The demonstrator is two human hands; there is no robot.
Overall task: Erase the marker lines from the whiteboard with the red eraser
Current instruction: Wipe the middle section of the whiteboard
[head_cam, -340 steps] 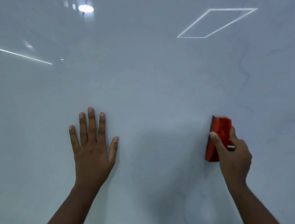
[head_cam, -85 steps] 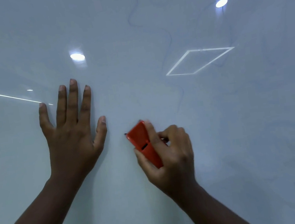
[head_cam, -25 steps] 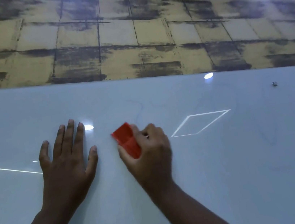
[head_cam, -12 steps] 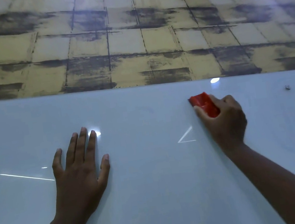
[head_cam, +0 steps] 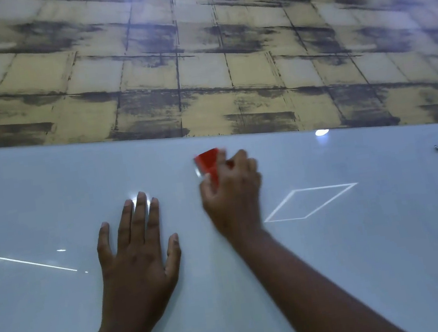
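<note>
The right hand (head_cam: 231, 192) curls its fingers and thumb round the red eraser (head_cam: 208, 161), pressing it against the whiteboard (head_cam: 364, 244) near the board's upper edge, at about 12 o'clock in the view; both are motion-blurred. The left hand (head_cam: 137, 250) lies flat on the board at about 7 o'clock from the eraser, fingers straight and slightly spread, thumb out. No marker lines can be made out on the glossy surface. Above the board runs a yellow, dark-smudged tiled wall (head_cam: 198, 70).
</note>
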